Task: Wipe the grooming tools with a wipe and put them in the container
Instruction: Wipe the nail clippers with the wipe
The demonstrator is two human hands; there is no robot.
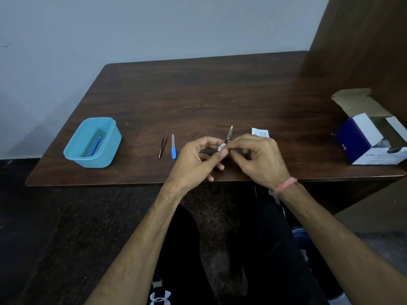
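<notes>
Small metal scissors (229,134) stick up from between my two hands above the table's front edge, their handles hidden by my fingers. My left hand (196,160) pinches a small white wipe (221,147) against the base of the blades. My right hand (257,158) curls around the scissors' lower end. To the left, tweezers (163,144) and a blue-handled nail file (173,147) lie side by side on the table. The turquoise container (72,148) stands at the far left with a blue tool (96,145) inside.
A torn white wipe packet (260,132) lies just behind my right hand. An open blue and white box (361,139) sits at the table's right edge beside a wooden wall panel (363,40). The dark wooden table (198,95) stands against a pale wall.
</notes>
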